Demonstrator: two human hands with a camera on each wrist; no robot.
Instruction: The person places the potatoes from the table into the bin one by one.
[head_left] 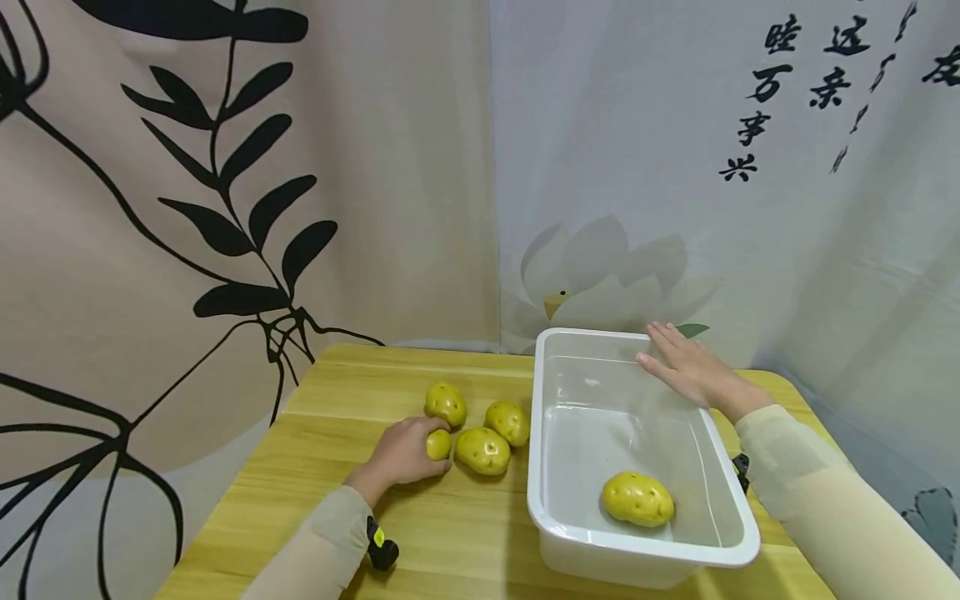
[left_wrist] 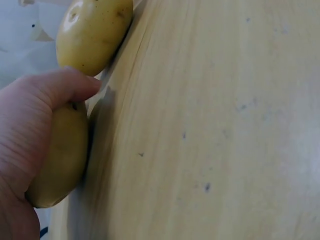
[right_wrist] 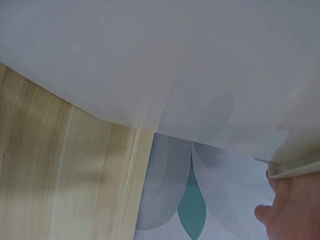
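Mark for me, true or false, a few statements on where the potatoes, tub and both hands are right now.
1. The left hand grips a potato. True.
2. Three other potatoes sit on the table near that hand. True.
3. The tub has two potatoes in it. False: it has just one potato inside.
4. The right hand is touching the potato inside the tub. False: it rests at the tub's rim, toward the far right corner.
5. In the head view, the tub stands to the right of the loose potatoes. True.
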